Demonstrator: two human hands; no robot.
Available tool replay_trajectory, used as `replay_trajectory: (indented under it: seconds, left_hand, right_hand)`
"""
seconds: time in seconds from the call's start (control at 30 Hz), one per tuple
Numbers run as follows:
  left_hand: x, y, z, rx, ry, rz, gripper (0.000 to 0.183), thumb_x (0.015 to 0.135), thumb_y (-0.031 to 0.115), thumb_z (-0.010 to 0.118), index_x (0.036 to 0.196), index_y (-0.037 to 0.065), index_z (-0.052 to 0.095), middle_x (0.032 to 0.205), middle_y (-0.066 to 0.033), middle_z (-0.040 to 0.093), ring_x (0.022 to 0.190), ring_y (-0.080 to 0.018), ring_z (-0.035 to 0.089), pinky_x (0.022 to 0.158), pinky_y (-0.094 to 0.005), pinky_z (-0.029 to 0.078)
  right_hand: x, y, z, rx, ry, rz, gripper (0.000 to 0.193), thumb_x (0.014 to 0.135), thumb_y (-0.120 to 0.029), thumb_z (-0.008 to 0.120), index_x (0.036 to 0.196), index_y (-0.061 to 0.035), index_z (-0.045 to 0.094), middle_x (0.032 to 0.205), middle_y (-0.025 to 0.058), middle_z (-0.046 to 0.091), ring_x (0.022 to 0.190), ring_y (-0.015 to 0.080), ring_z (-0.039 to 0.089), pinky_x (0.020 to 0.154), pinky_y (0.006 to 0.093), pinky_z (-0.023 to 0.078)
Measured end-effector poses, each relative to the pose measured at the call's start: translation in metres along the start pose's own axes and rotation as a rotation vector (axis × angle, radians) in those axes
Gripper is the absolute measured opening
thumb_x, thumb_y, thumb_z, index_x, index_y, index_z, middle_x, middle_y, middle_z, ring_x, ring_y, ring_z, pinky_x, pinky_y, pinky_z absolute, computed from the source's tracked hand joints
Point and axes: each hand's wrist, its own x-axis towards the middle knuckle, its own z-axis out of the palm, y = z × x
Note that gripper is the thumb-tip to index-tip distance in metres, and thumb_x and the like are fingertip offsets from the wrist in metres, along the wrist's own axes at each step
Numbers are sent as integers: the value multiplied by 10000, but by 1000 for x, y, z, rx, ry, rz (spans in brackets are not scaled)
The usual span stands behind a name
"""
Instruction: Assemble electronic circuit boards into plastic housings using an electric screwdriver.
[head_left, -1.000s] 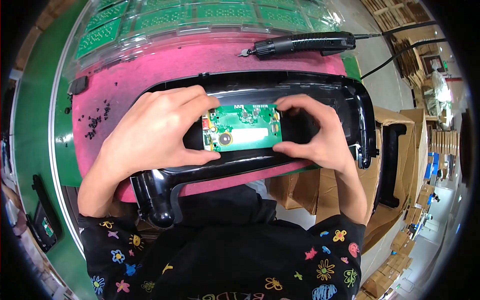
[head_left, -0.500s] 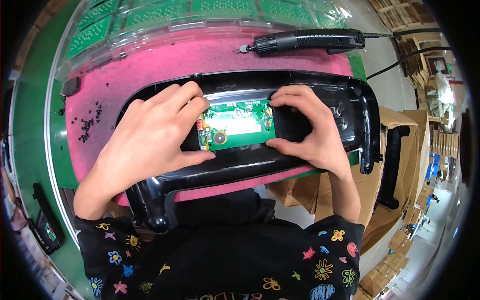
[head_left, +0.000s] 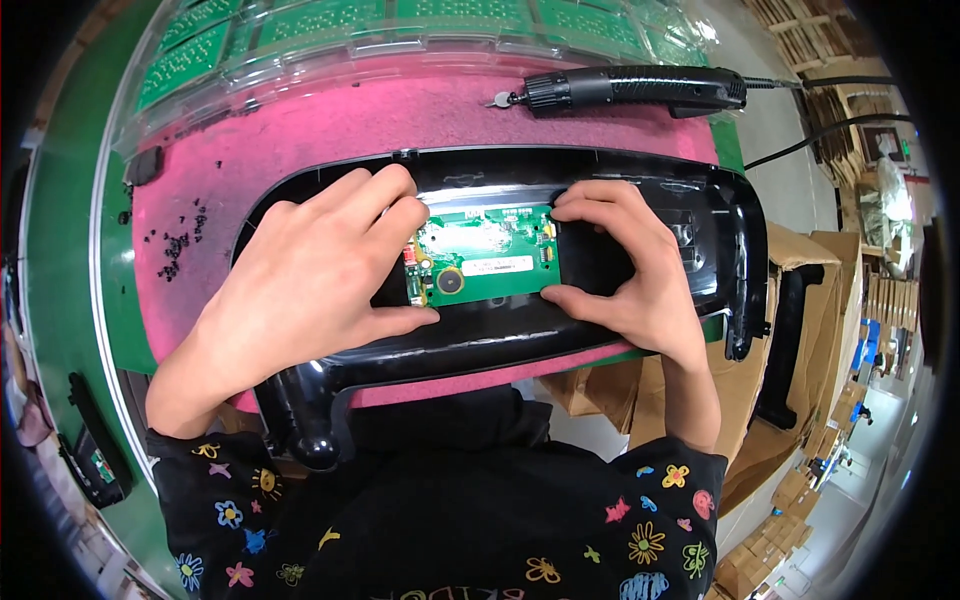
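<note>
A green circuit board (head_left: 510, 285) lies in the middle of a curved black plastic housing (head_left: 460, 350), with a round buzzer-like part and a white label on its face. My left hand (head_left: 315, 265) grips the board's left end, fingers at the top corner and thumb at the bottom corner. At the opposite end my right hand (head_left: 635, 265) pinches the right edge between bent fingers and thumb. Whether the board touches the bottom of the housing I cannot tell. The fingertips partly cover its corners.
Behind the housing, a black electric screwdriver (head_left: 640, 92) lies on the pink mat (head_left: 400, 115). Small black screws (head_left: 175, 250) are scattered at the left. Clear trays of green boards (head_left: 390, 25) line the back. A cardboard box (head_left: 745, 400) holding a black part stands at the right.
The whole view has shifted slightly, with the housing, board and screwdriver appearing a little further right and lower. Glare on the board has shrunk, baring its label. Both hands keep their hold.
</note>
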Motion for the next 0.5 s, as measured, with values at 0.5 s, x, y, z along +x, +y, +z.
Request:
replay_trajectory:
  seconds: [0.5]
  left_hand:
    - [-2,-2,-1,46,-52,24,600,639,309,871,1081,38,570,1084,-41,538,969,-206,589,634,-327,505]
  right_hand:
    - [-2,-5,1,-69,-16,71,569,586,-69,828,1120,-26,637,1167,101,607,1049,241,603,870,328,475]
